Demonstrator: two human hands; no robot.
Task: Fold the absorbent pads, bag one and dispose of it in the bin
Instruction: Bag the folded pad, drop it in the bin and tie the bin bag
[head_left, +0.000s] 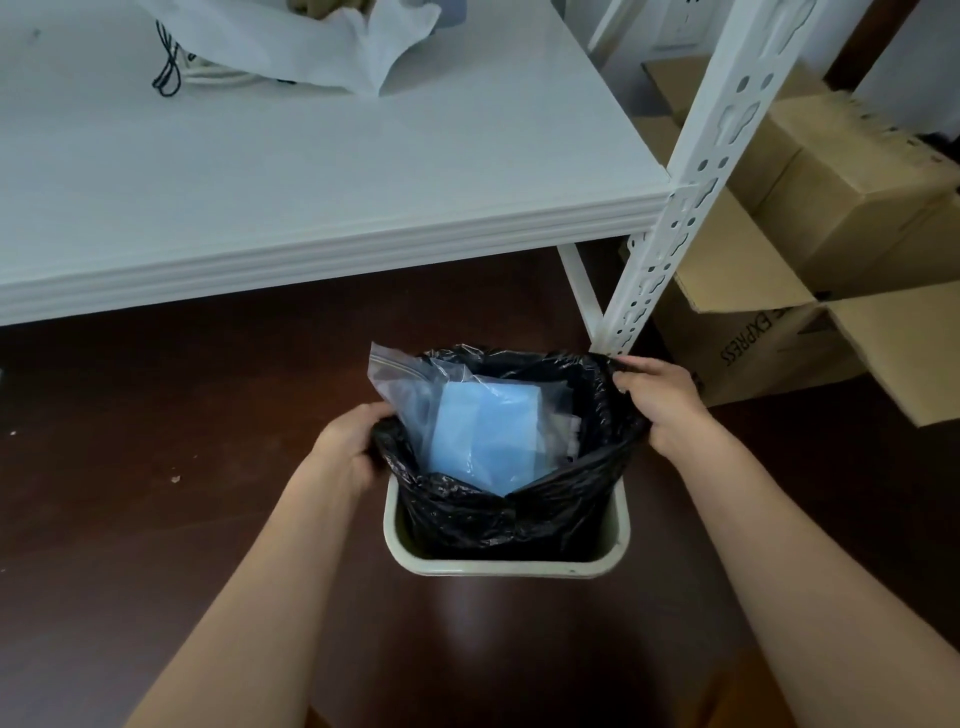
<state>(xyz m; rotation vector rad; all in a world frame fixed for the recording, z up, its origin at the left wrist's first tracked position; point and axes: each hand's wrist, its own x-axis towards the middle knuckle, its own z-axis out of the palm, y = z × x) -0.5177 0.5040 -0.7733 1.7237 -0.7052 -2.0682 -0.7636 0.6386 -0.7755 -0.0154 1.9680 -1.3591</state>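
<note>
A: Entry, head view. Where is the bagged pad?

B: The folded blue absorbent pad (485, 441) sits inside a clear zip bag (415, 395). That zip bag stands tilted inside the black bin liner (519, 514), its sealed top sticking up above the liner's left edge. The liner sits in a pale square bin (506, 566) on the dark wooden floor (156, 467).

A: And your hands?

B: Your left hand (348, 447) grips the liner's left edge, fingers curled round the bunched black plastic, just beside the zip bag. Your right hand (665, 400) grips the liner's right edge in the same way, fingers folded over the rim. Between them the liner's mouth is pulled up above the bin rim.

A: Surroundings?

B: The bin stands just in front of a white shelf (311, 171) with a perforated metal upright (691, 171). On the shelf lie crumpled white sheet material (332, 47) and a black cord (166, 67). Cardboard boxes (831, 208) are stacked to the right of the upright.
</note>
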